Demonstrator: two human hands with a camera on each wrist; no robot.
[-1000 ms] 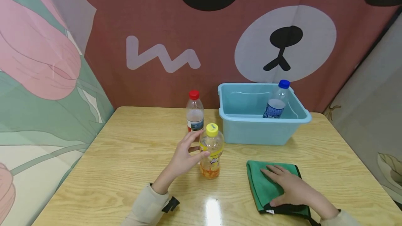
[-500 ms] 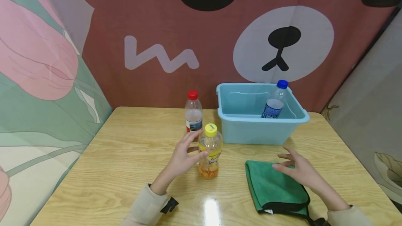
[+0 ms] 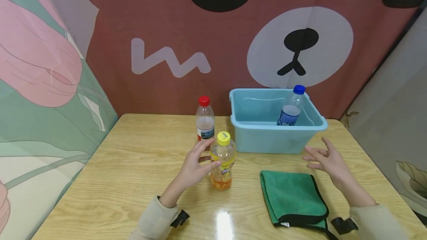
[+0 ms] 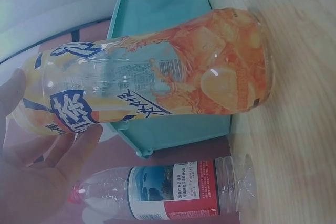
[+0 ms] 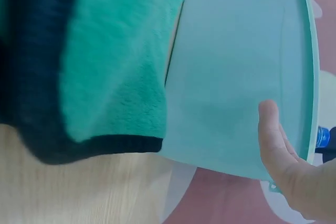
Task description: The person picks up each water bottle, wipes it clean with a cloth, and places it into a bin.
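Note:
My left hand (image 3: 203, 156) grips a yellow-capped bottle (image 3: 222, 160) of orange drink that stands upright on the wooden table (image 3: 133, 173). In the left wrist view its thumb and fingers (image 4: 68, 156) curl round the upper part of the bottle (image 4: 157, 82). My right hand (image 3: 321, 156) hovers with its fingers spread and holds nothing. It is just beyond a folded green cloth (image 3: 291, 197) and in front of a light blue tub (image 3: 267, 140). The right wrist view shows one finger (image 5: 281, 156) beside the tub wall (image 5: 236, 77) and the cloth (image 5: 105, 51).
A red-capped bottle (image 3: 205, 119) stands just behind the yellow-capped one, left of the tub. A blue-capped bottle (image 3: 290, 108) leans inside the tub. Printed fabric walls close the table at the back and on both sides.
My right hand lifted off the green cloth and moved away and to the right, towards the tub. The left hand and the yellow-capped bottle stayed put.

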